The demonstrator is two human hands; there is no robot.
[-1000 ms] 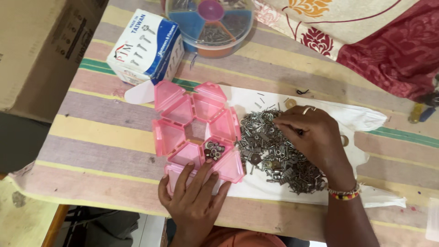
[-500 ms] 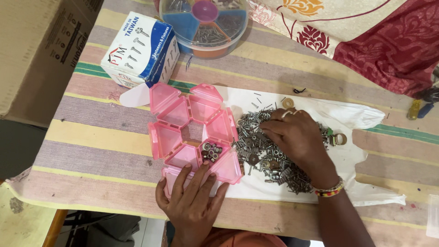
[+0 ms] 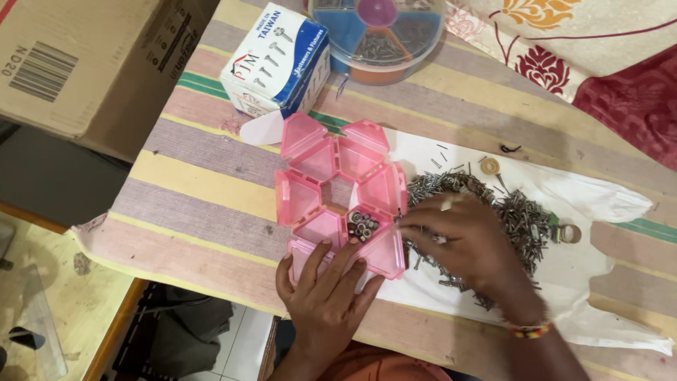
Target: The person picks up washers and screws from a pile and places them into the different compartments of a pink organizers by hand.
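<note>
Change: the right hand (image 3: 472,247) was deep in the heap of screws and nuts (image 3: 508,219) a second ago; it has since slid to the heap's near-left edge, fingertips now just beside the pink organiser (image 3: 338,190).
Meaning: judged from that shift, a picked piece seems on its way to the filled compartment, though nothing between the fingers can be made out.
Right grip: fingers drawn together as in a pinch; motion blur hides whether they hold anything, so I cannot tell.
Left grip: left hand (image 3: 326,296) lies flat, fingers spread, pressing the organiser's nearest open lid; it grasps nothing.
Organiser: translucent pink, triangular compartments ringed around a hollow centre, lids open; it sits directly ahead of the left fingertips.
Contents: small nuts (image 3: 362,227) fill one compartment, between both hands' fingertips; the others look empty.
Beyond: blue-and-white fastener box (image 3: 278,60), round divided case (image 3: 377,32).
</note>
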